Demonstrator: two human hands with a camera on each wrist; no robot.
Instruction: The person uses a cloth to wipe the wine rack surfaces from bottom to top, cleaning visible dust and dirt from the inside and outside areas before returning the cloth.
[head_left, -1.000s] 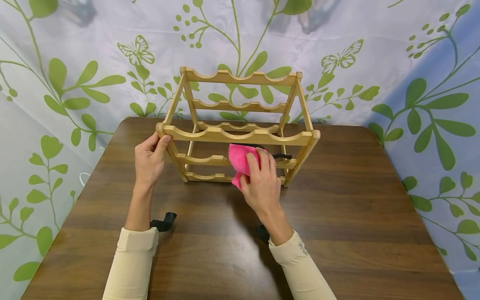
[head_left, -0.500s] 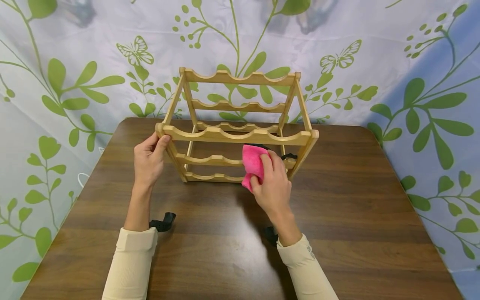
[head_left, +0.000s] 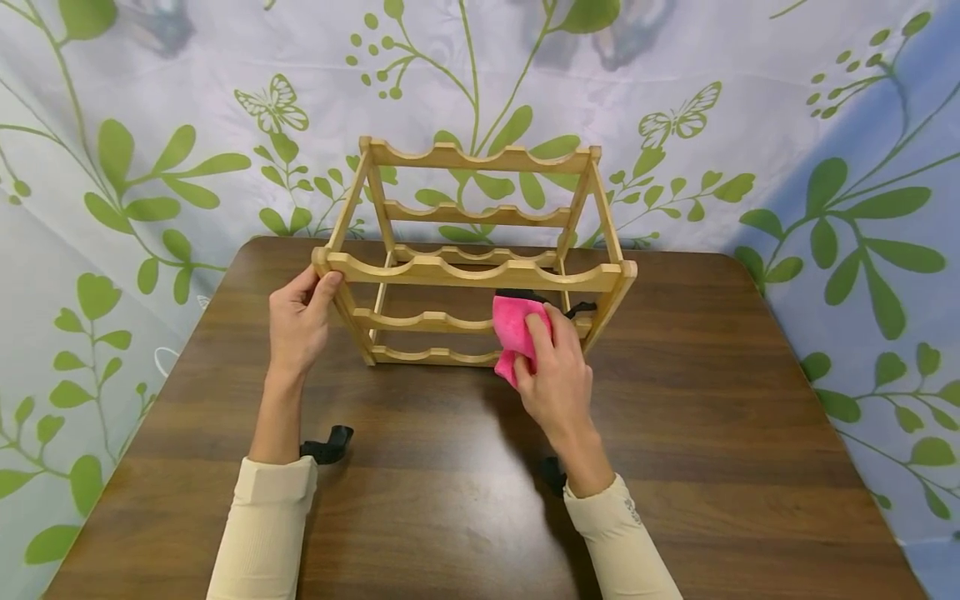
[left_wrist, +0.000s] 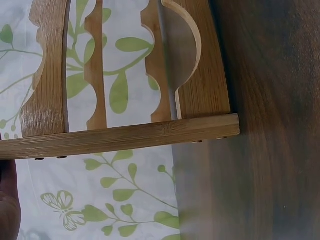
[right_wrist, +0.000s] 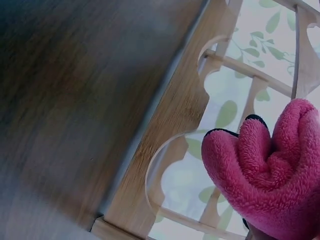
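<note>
A light wooden wine rack [head_left: 442, 271] with scalloped rails stands upright on the table. My left hand [head_left: 298, 321] grips its front upper-left corner, thumb on the front face. In the left wrist view, a side post [left_wrist: 125, 139] crosses the picture, with part of the hand at the left edge. My right hand [head_left: 558, 383] holds a bunched pink plush cloth [head_left: 516, 323] with a black edge against the right part of the front middle rail. The cloth [right_wrist: 265, 185] looks folded over in the right wrist view and hides the fingers beneath.
The brown wood-grain table [head_left: 420, 517] runs under both arms. Behind it hangs a pale curtain [head_left: 247, 50] printed with green leaves and butterflies. Small black pieces [head_left: 327, 446] show beside both wrists.
My right hand has slid right along the front middle rail with the pink cloth, more slowly in the last half second. The left hand and the rack stay in place.
</note>
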